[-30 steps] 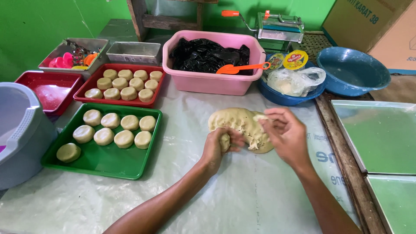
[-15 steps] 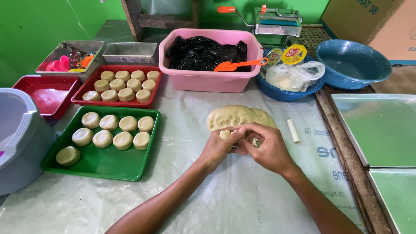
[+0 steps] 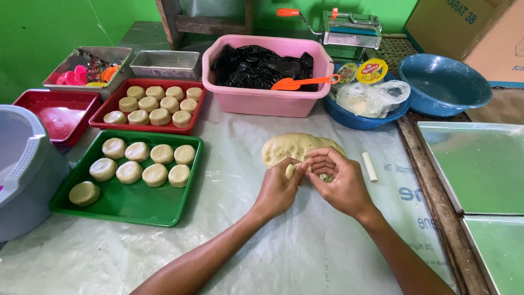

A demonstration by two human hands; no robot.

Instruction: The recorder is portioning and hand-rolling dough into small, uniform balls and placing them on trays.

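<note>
So we've got both hands bunched together over the plastic-covered table [image 3: 305, 257], working a small piece of dough [image 3: 291, 170] between the fingertips. The left hand [image 3: 279, 191] is curled mostly closed, thumb and fingers pinching that little pale lump from the left side, and the right hand [image 3: 338, 184] is cupped around from the other side, fingers bent in and touching the same piece, so both grips are closed on it rather than spread open. There seems to be a bit of something greenish under the right fingers, but it's too small for us to tell what it is. Right behind the hands, touching or just about, sits the big dough mass [image 3: 297, 147], a flattish pale slab lying on the sheet. A short white stick [image 3: 369, 166] lies just to the right of it. Off to the left we have a green tray [image 3: 131, 205] with shaped dough rounds [image 3: 146, 164] in rows, and behind it a red tray [image 3: 147, 127] with more of them. Further back there's a pink tub [image 3: 262, 98] with black plastic in it and an orange spatula [image 3: 300, 83] resting across the rim, plus a blue bowl [image 3: 445, 84] on the right.
</note>
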